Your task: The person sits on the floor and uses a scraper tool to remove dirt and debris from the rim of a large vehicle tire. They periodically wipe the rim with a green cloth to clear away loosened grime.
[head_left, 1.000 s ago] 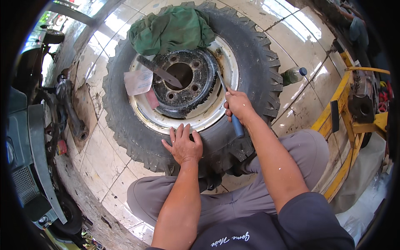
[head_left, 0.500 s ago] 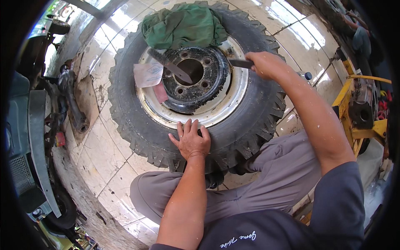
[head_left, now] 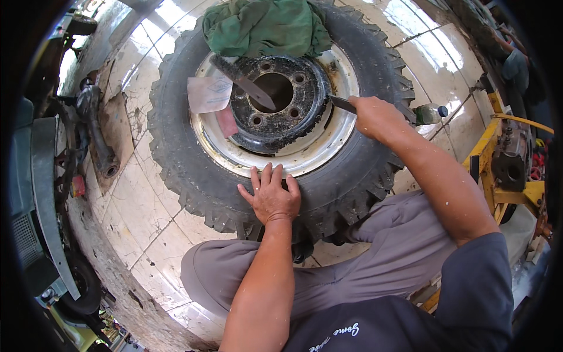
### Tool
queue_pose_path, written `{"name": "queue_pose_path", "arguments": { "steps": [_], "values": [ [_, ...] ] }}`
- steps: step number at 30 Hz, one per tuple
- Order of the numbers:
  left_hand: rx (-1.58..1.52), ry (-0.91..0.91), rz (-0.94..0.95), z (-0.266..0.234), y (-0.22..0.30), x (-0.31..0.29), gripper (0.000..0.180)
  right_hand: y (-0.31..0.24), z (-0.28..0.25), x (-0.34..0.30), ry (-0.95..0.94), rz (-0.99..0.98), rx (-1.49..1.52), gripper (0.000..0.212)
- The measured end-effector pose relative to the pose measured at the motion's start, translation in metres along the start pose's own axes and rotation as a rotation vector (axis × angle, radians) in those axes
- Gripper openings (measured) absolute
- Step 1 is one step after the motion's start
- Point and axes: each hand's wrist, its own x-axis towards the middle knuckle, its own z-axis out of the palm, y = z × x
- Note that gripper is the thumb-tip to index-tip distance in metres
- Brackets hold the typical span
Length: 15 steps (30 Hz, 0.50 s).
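Observation:
A knobbly black tyre (head_left: 176,141) lies flat, mounted on a white rim (head_left: 316,159) with a black, partly flaked centre (head_left: 249,132). My right hand (head_left: 378,117) is closed round a flat dark metal blade (head_left: 343,104), its tip against the right edge of the black centre. On the near sidewall my left hand (head_left: 273,196) rests with fingers spread, fingertips at the rim's lip. A knife-like tool with a pointed blade (head_left: 257,92) lies across the centre hole. Beside it are a pale printed sheet (head_left: 209,95) and a reddish strip (head_left: 227,122).
A green cloth (head_left: 267,29) covers the tyre's far side. To the right lie a plastic bottle (head_left: 428,114) and a yellow metal frame (head_left: 484,146) with a greasy metal block. A rusty metal arm (head_left: 99,135) lies on the tiles at left, near vehicle parts.
The blade in my right hand has shifted slightly down and changed angle along the rim. The view has moved a little; the bottle shows more fully. My left hand stays in place.

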Motion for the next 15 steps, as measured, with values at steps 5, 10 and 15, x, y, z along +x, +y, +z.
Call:
{"name": "queue_pose_path", "arguments": {
  "steps": [5, 10, 15],
  "values": [
    [-0.01, 0.015, 0.003, 0.001, -0.001, -0.001, 0.039, -0.005, -0.001, -0.001, 0.03, -0.009, -0.041, 0.031],
    [-0.006, 0.006, -0.003, -0.002, 0.002, 0.0, 0.04, -0.004, 0.018, 0.005, 0.094, -0.01, -0.039, 0.045],
    [-0.013, -0.033, -0.011, -0.008, 0.002, 0.001, 0.041, 0.003, 0.023, 0.014, 0.092, 0.015, -0.006, 0.049]
  ]
}}
